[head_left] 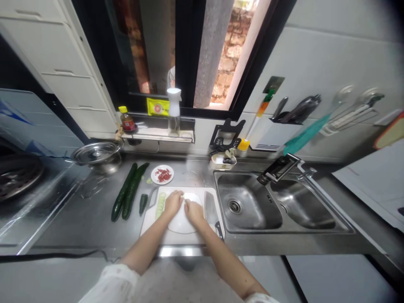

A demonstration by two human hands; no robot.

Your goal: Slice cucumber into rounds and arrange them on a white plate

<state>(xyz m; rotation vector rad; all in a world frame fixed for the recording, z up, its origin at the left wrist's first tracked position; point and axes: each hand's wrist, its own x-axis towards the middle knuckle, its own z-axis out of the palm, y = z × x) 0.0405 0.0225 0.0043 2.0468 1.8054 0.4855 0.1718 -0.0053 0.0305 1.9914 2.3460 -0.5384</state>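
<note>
Both my hands are over a white plate [183,226] on a light cutting board [164,240]. My left hand [173,203] is closed, fingertips pinched near the plate's far half. Close beside it, my right hand [194,212] is closed too, its thumb and fingers pressed together. Something small and pale may be between the fingertips, too small to make out. A row of pale green cucumber slices [160,205] lies left of my left hand. To the right of my right hand, a knife [209,205] rests on the board, its black handle toward me.
Left of the board lie two long cucumbers [124,194] and a short cucumber piece [143,203]. Behind it sits a small plate [153,176] with chopped red bits. A lidded pot [100,158] stands farther left. The double sink [252,202] with its faucet [304,165] is right.
</note>
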